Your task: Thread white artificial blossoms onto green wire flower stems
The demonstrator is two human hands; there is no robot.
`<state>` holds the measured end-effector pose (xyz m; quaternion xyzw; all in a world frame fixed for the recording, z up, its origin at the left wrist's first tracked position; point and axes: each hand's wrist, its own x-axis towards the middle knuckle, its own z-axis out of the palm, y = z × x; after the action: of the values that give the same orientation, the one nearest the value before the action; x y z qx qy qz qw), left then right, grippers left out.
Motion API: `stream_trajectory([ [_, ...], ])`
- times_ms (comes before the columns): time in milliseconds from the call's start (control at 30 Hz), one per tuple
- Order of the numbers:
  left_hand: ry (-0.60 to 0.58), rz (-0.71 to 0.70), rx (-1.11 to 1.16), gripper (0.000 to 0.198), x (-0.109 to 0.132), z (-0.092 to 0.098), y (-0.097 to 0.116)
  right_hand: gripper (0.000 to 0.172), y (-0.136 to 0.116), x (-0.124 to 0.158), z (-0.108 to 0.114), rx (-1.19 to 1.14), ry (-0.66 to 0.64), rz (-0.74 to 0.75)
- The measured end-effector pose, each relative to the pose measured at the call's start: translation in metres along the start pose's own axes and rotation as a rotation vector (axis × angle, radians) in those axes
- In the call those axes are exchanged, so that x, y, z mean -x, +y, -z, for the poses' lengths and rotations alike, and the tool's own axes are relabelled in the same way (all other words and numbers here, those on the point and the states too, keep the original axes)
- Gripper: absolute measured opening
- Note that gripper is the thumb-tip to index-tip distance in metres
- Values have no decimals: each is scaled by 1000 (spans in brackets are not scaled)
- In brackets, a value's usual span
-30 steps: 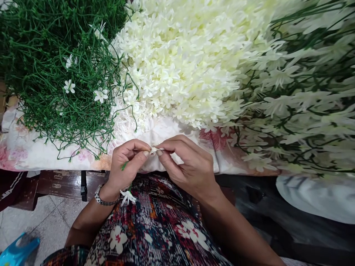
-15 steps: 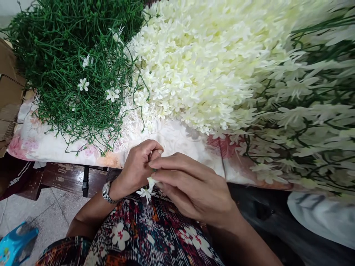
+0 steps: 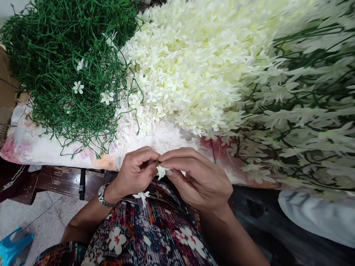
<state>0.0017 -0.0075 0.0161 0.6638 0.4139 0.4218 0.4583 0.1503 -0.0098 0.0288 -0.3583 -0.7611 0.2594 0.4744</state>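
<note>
My left hand (image 3: 140, 168), with a watch on its wrist, is closed, thumb and forefinger pinched on what looks like a thin artificial flower stem, mostly hidden by the fingers. Fingertip to fingertip with it, my right hand (image 3: 198, 177) pinches a small white artificial flower (image 3: 161, 172) between thumb and fingers. A second white flower (image 3: 142, 197) hangs below my left hand, in front of the patterned clothing. Beyond the hands lie a tangled heap of green plastic stems (image 3: 66, 74) and a large pile of loose cream-white flower heads (image 3: 188, 66).
A floral cloth (image 3: 69, 147) covers the work surface. Finished-looking white flower sprays (image 3: 291, 111) with green stems crowd the right side. Cardboard (image 3: 7, 99) stands at the left edge. A blue plastic object (image 3: 16, 242) is on the tiled floor, lower left.
My hands have come together at the fingertips, and the right fingers have risen slightly with the flower. The view has shifted a little to the right.
</note>
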Motion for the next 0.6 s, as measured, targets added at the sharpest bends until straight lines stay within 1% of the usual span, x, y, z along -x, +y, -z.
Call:
stream_trajectory([
  [100,24,-27,73,13,-1,1,0,18,0,0,1,-18,-9,1],
  [167,52,-4,106,12,0,2,0,19,0,1,3,-39,-6,-5],
  [200,58,20,123,11,0,3,0,19,0,1,3,-52,14,-10],
  [300,66,68,194,11,2,6,0,20,2,2,6,-55,127,-28],
  [367,63,71,232,11,4,8,-1,21,2,2,8,-29,148,-40],
  [467,43,51,233,12,6,10,-2,19,0,1,10,-9,86,-66],
  [600,24,-41,139,14,6,12,-3,17,-4,-1,11,18,-12,-42],
])
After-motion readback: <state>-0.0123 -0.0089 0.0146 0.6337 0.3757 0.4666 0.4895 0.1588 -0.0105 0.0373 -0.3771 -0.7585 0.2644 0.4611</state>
